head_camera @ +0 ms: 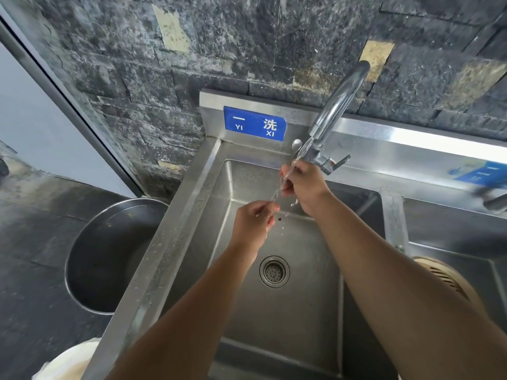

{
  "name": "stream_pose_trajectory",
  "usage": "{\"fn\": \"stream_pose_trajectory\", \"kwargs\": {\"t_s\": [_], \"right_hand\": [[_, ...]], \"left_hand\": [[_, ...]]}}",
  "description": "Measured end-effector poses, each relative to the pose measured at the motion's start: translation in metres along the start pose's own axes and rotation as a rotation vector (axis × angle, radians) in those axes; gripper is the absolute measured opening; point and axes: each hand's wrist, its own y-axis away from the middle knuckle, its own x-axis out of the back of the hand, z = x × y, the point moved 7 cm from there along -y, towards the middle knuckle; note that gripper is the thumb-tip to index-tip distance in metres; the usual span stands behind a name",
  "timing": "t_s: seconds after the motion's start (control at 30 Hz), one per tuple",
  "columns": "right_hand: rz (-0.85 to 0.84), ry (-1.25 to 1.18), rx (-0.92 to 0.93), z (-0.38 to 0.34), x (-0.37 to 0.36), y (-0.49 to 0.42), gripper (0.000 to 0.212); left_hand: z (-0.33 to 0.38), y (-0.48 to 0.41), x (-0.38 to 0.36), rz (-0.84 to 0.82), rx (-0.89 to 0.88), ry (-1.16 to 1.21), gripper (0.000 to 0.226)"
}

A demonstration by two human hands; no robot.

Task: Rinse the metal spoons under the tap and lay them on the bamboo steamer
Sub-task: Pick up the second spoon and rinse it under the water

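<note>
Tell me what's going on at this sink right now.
A person is rinsing a spoon under the running tap. The right hand holds it up in the stream, while the left hand pinches its lower end over the sink. The bamboo steamer waits in the next basin, mostly hidden behind the right arm.

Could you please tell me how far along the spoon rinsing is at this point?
Done: nothing that shows; the visible part of the bamboo steamer in the right basin, mostly hidden behind the right arm, carries no spoon. In hand: the right hand and left hand hold a metal spoon in the stream from the tap. Left: finishing the rinse and laying it on the steamer; no other spoons are in view.
</note>
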Motion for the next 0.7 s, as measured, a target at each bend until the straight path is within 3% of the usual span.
{"fn": "stream_pose_trajectory", "kwargs": {"t_s": [0.13, 0.37, 0.7], "right_hand": [[0.002, 0.013, -0.016, 0.002, -0.005, 0.005, 0.035], [0.035, 0.018, -0.004, 0.016, -0.006, 0.015, 0.022], [0.011, 0.113, -0.003, 0.043, -0.012, 0.034, 0.025]], "left_hand": [[-0.007, 0.012, 0.006, -0.044, 0.018, -0.014, 0.016], [-0.005, 0.013, -0.008, -0.155, 0.167, 0.019, 0.019], [0.005, -0.001, -0.011, -0.003, 0.067, -0.078, 0.033]]}}
